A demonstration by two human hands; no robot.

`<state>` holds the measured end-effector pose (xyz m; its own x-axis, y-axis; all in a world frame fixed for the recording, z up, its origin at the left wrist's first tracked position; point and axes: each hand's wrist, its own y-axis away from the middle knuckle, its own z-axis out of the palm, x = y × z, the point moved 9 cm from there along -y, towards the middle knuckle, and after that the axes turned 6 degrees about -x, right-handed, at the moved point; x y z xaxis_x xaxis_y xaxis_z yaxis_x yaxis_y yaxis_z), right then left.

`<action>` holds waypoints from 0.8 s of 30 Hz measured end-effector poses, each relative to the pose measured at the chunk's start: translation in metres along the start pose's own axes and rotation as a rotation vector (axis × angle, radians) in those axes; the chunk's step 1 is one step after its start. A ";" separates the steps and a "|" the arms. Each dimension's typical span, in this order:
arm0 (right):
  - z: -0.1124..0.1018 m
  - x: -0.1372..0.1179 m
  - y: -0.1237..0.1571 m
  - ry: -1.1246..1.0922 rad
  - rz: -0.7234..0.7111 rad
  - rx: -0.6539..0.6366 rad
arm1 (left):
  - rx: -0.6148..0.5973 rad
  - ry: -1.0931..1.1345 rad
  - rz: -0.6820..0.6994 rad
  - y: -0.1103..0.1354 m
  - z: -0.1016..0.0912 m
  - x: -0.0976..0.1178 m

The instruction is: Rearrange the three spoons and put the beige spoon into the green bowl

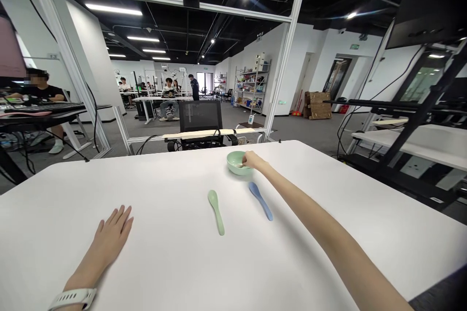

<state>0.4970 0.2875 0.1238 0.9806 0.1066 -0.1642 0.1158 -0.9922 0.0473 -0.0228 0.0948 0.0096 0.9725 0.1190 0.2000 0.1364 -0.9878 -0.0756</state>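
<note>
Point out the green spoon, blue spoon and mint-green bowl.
Green spoon (216,213): head view, middle of the shaft.
Blue spoon (260,201): head view, middle of the shaft.
Mint-green bowl (236,168): head view, outer wall.

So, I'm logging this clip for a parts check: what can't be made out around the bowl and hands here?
Head view:
- Inside of the green bowl: hidden by the right hand and the near rim.
- Pale thing at the right hand's fingers: too small to name.
- White wristband on the left hand: cut off by the bottom edge.
- Items on the far shelves: too small.
</note>
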 end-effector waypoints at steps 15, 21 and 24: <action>-0.011 -0.007 0.014 -0.004 0.019 0.052 | 0.017 0.018 0.005 -0.003 0.000 -0.003; -0.049 0.032 0.052 -0.136 -0.014 0.279 | 0.029 0.034 0.008 -0.004 0.000 -0.005; -0.049 0.085 0.100 -0.269 -0.004 0.479 | 0.024 0.033 0.004 -0.004 0.000 -0.004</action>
<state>0.5997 0.2003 0.1632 0.8982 0.1526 -0.4123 -0.0269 -0.9170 -0.3979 -0.0268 0.0983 0.0091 0.9664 0.1117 0.2314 0.1379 -0.9854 -0.1001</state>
